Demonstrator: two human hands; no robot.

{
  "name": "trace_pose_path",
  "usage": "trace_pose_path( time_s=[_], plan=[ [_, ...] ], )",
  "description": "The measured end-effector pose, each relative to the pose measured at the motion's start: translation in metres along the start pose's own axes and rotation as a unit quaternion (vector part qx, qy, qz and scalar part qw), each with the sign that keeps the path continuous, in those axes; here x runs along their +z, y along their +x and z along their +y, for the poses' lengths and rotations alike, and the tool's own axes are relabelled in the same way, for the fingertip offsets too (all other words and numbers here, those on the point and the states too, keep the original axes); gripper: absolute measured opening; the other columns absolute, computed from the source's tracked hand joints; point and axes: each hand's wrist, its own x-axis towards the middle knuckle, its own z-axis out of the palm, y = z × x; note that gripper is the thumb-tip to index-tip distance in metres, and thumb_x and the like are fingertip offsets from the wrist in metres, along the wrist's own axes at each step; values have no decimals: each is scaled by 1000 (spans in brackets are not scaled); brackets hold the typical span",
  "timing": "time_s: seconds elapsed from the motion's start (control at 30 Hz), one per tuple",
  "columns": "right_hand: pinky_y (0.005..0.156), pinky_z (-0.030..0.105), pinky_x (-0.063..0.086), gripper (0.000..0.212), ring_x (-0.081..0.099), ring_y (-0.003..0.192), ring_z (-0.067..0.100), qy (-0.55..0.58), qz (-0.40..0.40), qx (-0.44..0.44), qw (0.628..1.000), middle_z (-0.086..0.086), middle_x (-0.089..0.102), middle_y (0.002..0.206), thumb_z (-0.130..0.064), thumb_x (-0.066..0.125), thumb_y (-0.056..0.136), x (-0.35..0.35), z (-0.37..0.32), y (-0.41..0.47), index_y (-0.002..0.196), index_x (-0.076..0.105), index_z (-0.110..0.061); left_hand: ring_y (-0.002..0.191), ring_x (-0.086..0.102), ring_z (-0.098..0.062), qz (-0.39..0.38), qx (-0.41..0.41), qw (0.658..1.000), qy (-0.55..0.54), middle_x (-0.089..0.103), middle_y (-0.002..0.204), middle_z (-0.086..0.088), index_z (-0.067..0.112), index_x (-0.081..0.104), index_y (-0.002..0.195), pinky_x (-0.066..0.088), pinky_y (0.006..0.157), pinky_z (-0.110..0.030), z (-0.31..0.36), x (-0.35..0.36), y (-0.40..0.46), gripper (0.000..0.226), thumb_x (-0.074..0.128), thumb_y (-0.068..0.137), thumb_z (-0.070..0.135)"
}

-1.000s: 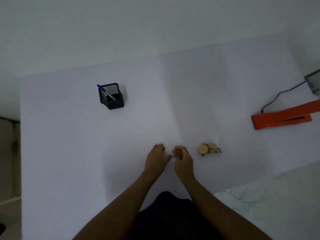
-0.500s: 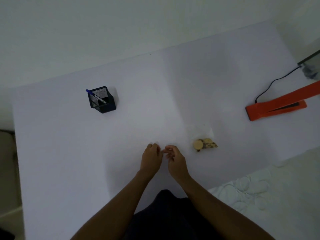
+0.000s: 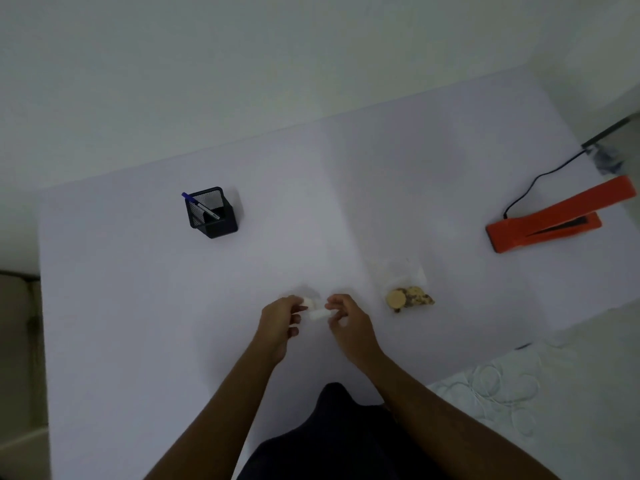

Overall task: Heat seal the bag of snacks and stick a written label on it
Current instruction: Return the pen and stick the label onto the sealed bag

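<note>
I see a matt white table [image 3: 138,306], a black metal-mesh pen holder [image 3: 212,212], a clear glossy plastic snack bag [image 3: 403,278], and a smooth orange plastic heat sealer [image 3: 547,221].

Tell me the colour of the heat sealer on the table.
Orange, with a black cord; the heat sealer shows in the head view.

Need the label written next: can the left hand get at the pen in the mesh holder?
Probably yes, once freed. The left hand pinches a small white label together with the right hand; bare table lies between it and the pen.
</note>
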Motion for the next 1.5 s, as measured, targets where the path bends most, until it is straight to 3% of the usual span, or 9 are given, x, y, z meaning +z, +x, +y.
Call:
trace_pose_path(
  time_s=[0.17, 0.33, 0.47, 0.63, 0.83, 0.93, 1.1, 1.4, 1.5],
  plan=[
    [76, 12, 46, 53, 58, 90, 7, -11, -4, -94, 995, -11, 60, 112, -11, 77, 81, -20, -18, -5, 121, 52, -34, 54, 42, -11, -98, -85, 990, -55, 63, 78, -3, 8, 66, 90, 33, 51, -25, 9, 14, -11, 9, 60, 89, 15],
    [65, 17, 47, 21, 60, 83, 9, -19, 50, -152, 987, -9, 67, 101, -17, 72, 89, -56, -23, 4, 108, 67, -21, 54, 42, -10, -119, -92, 988, -36, 64, 75, -2, 9, 65, 93, 34, 51, -25, 3, 48, -9, 10, 61, 88, 17],
    [67, 20, 53, 10, 66, 83, 8, -14, 28, -150, 988, -5, 73, 94, -17, 69, 92, -99, -14, 17, 101, 75, -16, 62, 44, -13, -93, -65, 994, -3, 66, 85, -5, 9, 70, 93, 36, 56, -27, 2, 84, -9, 18, 62, 91, 24],
    [60, 13, 50, 16, 63, 64, 1, 26, -19, -42, 999, -3, 69, 73, -12, 61, 98, -152, 0, 42, 92, 75, -8, 74, 55, -18, -31, 69, 989, 130, 71, 101, -5, 17, 69, 107, 43, 60, -28, -5, 138, -3, 24, 53, 98, 33],
    [60, 23, 55, 20, 64, 60, 6, 11, -59, -6, 998, 5, 72, 72, -14, 60, 97, -185, 24, 72, 84, 75, -8, 76, 66, -13, -6, 199, 949, 244, 73, 87, 2, 17, 73, 97, 56, 73, -29, -21, 185, 17, 15, 67, 92, 29],
    [60, 18, 50, 23, 62, 59, 3, -11, -70, 2, 997, 2, 71, 68, -14, 61, 96, -193, 34, 85, 76, 73, -10, 75, 70, -13, 41, 198, 945, 256, 74, 80, 5, 17, 76, 89, 59, 77, -36, -28, 198, 28, 13, 68, 90, 28],
    [66, 34, 55, 20, 67, 67, 16, -74, -92, 4, 993, 4, 71, 70, -22, 67, 91, -198, 53, 104, 77, 72, -9, 75, 69, -12, 90, 175, 941, 276, 74, 74, 6, 19, 76, 81, 58, 78, -36, -35, 212, 42, 12, 69, 87, 27],
    [52, 18, 39, 31, 50, 54, 3, -156, -121, -17, 980, -7, 55, 58, -26, 69, 88, -197, 58, 127, 61, 54, -24, 53, 57, -10, 149, 158, 924, 315, 65, 57, 0, 14, 68, 64, 52, 60, -33, -40, 217, 60, 27, 70, 84, 33],
    [55, 26, 44, 33, 56, 58, 11, -169, -130, -7, 977, -4, 59, 62, -26, 67, 90, -195, 59, 130, 60, 53, -24, 52, 56, -9, 151, 155, 919, 330, 63, 56, 2, 14, 67, 64, 46, 54, -28, -40, 221, 62, 28, 68, 86, 31]
  ],
)
